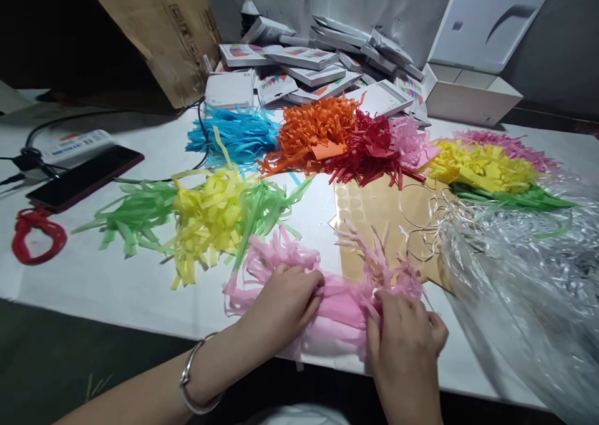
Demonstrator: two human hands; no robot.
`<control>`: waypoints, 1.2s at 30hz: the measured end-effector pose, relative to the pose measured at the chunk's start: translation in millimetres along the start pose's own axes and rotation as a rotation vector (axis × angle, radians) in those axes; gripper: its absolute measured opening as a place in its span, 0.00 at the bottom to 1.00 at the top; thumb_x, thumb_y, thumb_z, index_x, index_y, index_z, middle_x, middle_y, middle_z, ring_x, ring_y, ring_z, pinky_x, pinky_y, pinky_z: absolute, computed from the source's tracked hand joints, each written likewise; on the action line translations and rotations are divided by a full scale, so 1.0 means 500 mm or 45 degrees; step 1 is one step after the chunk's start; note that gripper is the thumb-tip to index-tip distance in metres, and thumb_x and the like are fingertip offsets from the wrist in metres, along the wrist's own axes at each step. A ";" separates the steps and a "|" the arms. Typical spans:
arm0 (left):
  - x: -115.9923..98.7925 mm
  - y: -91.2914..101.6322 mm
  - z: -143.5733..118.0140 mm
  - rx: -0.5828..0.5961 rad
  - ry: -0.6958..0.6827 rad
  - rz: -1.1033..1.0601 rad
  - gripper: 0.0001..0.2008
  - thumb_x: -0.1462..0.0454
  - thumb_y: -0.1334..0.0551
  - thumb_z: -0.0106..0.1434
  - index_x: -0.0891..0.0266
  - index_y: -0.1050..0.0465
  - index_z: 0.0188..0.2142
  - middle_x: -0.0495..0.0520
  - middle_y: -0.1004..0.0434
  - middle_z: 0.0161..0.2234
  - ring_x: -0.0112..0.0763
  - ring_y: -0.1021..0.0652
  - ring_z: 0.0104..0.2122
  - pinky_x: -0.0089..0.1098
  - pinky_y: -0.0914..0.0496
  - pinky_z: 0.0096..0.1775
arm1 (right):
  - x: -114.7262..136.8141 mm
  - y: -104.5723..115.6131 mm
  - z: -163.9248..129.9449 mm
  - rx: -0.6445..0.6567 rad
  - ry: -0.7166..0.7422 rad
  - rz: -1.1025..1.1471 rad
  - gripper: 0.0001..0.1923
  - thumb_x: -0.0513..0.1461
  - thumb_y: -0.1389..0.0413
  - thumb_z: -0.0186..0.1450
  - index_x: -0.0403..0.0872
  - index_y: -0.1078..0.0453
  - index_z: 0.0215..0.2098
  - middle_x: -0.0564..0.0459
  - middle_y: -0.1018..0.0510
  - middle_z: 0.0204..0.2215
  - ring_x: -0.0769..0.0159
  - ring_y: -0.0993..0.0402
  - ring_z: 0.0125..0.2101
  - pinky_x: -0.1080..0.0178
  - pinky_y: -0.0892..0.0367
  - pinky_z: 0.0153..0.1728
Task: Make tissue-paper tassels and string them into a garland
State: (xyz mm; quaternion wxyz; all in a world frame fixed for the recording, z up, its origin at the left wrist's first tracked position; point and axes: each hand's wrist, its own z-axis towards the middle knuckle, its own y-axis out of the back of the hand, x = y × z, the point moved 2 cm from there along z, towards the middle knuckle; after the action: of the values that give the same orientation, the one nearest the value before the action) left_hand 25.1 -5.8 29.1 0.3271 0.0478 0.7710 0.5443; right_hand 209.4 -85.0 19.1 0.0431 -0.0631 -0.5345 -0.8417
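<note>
A pink tissue paper tassel [344,300] lies at the table's front edge, its cut strips fanned out at both ends around a flatter middle. My left hand [292,297] is closed on its left part, fingers curled down into the paper. On the right part, my right hand [406,328] pinches the strips between thumb and fingers. Just beyond my left hand are yellow fringed paper [210,210] and light green fringed paper [264,203]. A gold sheet with round stickers [350,250] sits behind the pink paper, partly covered by its strips.
Blue [231,131], orange [318,128] and red [369,144] fringe bundles line the middle. White flat boxes [309,57] pile up behind. Clear plastic wrap [505,300] covers the right side. A phone [87,175] lies left, near a cardboard box [159,32] and an open white box [472,94].
</note>
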 end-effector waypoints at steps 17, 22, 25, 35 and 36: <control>0.060 0.053 -0.023 -0.489 -0.069 0.054 0.14 0.68 0.46 0.66 0.63 0.30 0.49 0.59 0.21 0.42 0.46 0.23 0.43 0.44 0.33 0.44 | 0.038 -0.019 -0.018 0.076 0.435 0.271 0.13 0.28 0.52 0.68 0.43 0.27 0.42 0.47 0.21 0.35 0.57 0.27 0.39 0.47 0.45 0.54; -0.002 0.059 -0.060 -0.561 -0.494 0.127 0.16 0.69 0.44 0.68 0.60 0.33 0.55 0.58 0.25 0.51 0.44 0.29 0.52 0.47 0.39 0.55 | 0.039 -0.006 -0.011 0.036 0.295 0.463 0.08 0.31 0.49 0.69 0.46 0.29 0.37 0.52 0.24 0.31 0.62 0.28 0.35 0.49 0.44 0.52; -0.029 0.025 -0.050 -0.429 -0.619 0.271 0.09 0.70 0.44 0.70 0.60 0.28 0.46 0.55 0.22 0.44 0.42 0.28 0.47 0.49 0.43 0.57 | 0.044 0.001 -0.005 0.014 0.266 0.561 0.07 0.32 0.49 0.69 0.45 0.30 0.39 0.52 0.24 0.32 0.62 0.29 0.35 0.50 0.43 0.51; 0.018 -0.002 -0.049 -0.366 -0.503 0.333 0.08 0.71 0.42 0.68 0.59 0.26 0.40 0.53 0.20 0.41 0.41 0.26 0.45 0.49 0.43 0.55 | 0.022 -0.016 -0.031 -0.043 0.396 0.321 0.10 0.31 0.50 0.70 0.44 0.27 0.42 0.45 0.20 0.44 0.56 0.27 0.50 0.43 0.53 0.62; 0.029 0.004 -0.056 -0.366 -0.435 0.350 0.09 0.73 0.41 0.67 0.59 0.26 0.40 0.54 0.20 0.42 0.43 0.26 0.46 0.50 0.43 0.55 | 0.021 -0.017 -0.033 -0.030 0.389 0.319 0.10 0.31 0.50 0.70 0.44 0.27 0.42 0.46 0.20 0.44 0.56 0.27 0.50 0.43 0.53 0.62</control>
State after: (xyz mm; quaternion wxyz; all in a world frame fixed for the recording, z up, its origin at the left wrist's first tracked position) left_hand -2.4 -21.3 29.9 0.3789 0.1966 0.6056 0.6716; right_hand 197.1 -96.4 6.4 0.2276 -0.0011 -0.4997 -0.8358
